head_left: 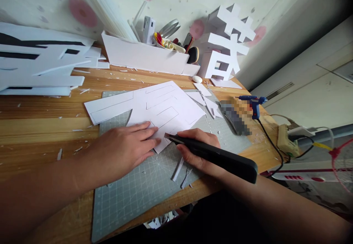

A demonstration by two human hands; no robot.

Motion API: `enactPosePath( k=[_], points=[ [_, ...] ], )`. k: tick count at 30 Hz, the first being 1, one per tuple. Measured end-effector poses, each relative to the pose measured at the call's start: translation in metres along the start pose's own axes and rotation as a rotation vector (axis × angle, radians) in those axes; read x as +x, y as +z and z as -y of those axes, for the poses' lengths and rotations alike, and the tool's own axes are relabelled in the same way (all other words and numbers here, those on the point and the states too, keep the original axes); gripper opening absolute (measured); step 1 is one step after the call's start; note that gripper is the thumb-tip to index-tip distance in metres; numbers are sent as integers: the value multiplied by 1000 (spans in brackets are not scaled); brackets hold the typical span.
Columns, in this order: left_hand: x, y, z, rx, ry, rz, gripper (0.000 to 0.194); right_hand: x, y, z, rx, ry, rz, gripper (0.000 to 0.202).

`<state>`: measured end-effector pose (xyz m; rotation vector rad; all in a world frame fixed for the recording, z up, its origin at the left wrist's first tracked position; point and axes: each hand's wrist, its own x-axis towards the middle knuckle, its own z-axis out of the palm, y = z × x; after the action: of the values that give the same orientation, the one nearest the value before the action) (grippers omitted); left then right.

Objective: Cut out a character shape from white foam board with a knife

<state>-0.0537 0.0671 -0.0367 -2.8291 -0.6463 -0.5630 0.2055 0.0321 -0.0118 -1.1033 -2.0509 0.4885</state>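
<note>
A white foam board sheet (176,108) with thin drawn or scored outlines lies on a grey-green cutting mat (124,200). My left hand (135,141) rests flat on the near left part of the sheet, fingers stretched and slightly apart. In my right hand (200,146) is a black utility knife (217,155), gripped near its front. Its blade tip meets the sheet's near edge, just right of my left fingertips. Narrow white offcut strips (178,169) lie on the mat below my right hand.
At the right stands a blue glue gun (255,104), its cord running to a power strip (288,141). A white box (143,56) of tools and a built-up white character (226,49) stand at the back. Stacked cut boards (41,64) fill the left; scraps (211,104) lie right of the sheet.
</note>
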Motion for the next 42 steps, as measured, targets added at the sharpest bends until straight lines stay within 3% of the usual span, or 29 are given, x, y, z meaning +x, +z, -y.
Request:
enactPosePath(
  k=[15,21,26,32,37,42],
  points=[
    [3,1,0,30,-23,49,38,1,0,-1,-31,12,27,14],
    [4,2,8,-109,-211,202,31,4,-3,2,-97,-52,71,12],
    [8,-1,9,-168,-254,273,29,3,-7,2,-108,-102,88,11],
    [8,-1,9,-151,-232,266,29,-5,-9,1,-128,-115,86,12],
    [4,-1,8,-152,-242,274,29,-10,-4,-3,-113,-182,12,12],
    [4,0,2,-72,-168,131,28,-10,0,-7,-94,-262,-10,13]
  ],
)
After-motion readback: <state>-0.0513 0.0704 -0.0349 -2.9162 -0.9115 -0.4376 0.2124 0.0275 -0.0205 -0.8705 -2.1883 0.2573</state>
